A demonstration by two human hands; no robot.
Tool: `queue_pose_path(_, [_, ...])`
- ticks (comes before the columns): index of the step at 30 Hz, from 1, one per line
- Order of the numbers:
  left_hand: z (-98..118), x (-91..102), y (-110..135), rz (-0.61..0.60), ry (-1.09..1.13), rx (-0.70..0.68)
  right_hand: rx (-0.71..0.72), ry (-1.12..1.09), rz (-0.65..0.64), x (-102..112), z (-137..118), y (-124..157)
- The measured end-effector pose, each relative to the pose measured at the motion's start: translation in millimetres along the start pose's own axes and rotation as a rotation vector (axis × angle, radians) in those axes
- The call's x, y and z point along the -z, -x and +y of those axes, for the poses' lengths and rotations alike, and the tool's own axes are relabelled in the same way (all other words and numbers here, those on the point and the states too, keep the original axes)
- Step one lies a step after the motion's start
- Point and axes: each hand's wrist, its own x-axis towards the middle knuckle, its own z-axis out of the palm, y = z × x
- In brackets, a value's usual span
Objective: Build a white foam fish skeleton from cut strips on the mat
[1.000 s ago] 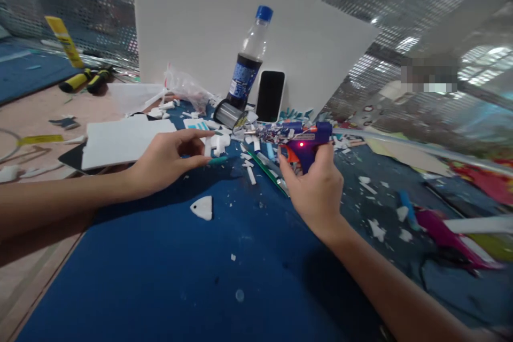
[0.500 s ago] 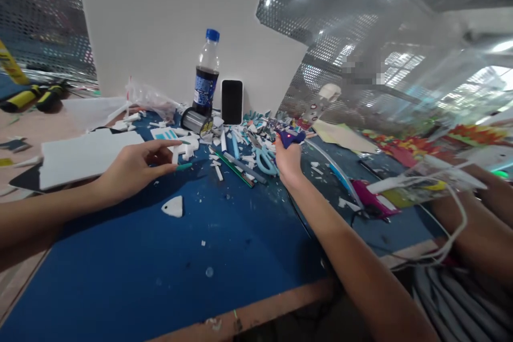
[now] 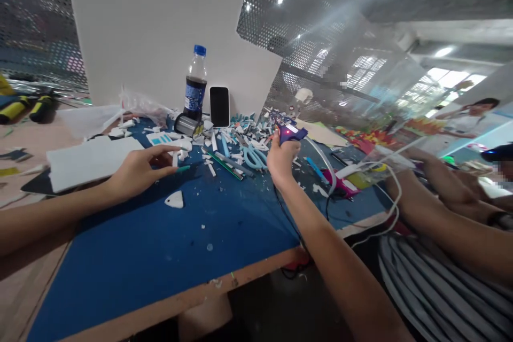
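My left hand [image 3: 140, 169] pinches a small white foam piece [image 3: 175, 159] between thumb and fingertips, above the blue mat. In my right hand [image 3: 282, 159] is a purple glue gun [image 3: 289, 133] with a lit red light, its handle wrapped by my fingers. A white pointed foam piece [image 3: 175, 200] with a dark dot lies on the mat below my left hand. Light-blue scissors [image 3: 255, 157] rest left of my right hand, with pens [image 3: 229, 164] beside them. A white foam sheet [image 3: 94, 163] lies to the left, partly behind my left hand.
A cola bottle [image 3: 195, 85], a phone [image 3: 220, 107] and a spool [image 3: 187, 125] stand or lie at the back, before a white board [image 3: 160, 21]. White scraps are heaped around them. On the right, another person's arm [image 3: 441, 214] reaches over the table near a white cable [image 3: 395, 184].
The view has turned a little to the right, so things appear shifted left. Both hands keep their holds; the glue gun is raised in much the same place.
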Motion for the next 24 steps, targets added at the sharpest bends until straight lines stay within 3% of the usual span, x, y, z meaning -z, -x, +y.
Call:
queue_pose_path(9, [3, -0.1, -1, -0.003, 0.012, -0.023, 0.158, 0.181, 0.179, 57, -9, 4])
queue_pose_path(14, [5, 0.2, -1, -0.003, 0.036, -0.015, 0.242, 0.368, 0.272, 70, -24, 11])
queue_pose_path(19, [9, 1.6, 0, -0.012, 0.032, 0.004, -0.028, 0.411, 0.1, 61, -21, -3])
queue_pose_path(24, [10, 1.1, 0, -0.009, 0.033, -0.002, -0.315, 0.534, -0.156, 35, 20, -27])
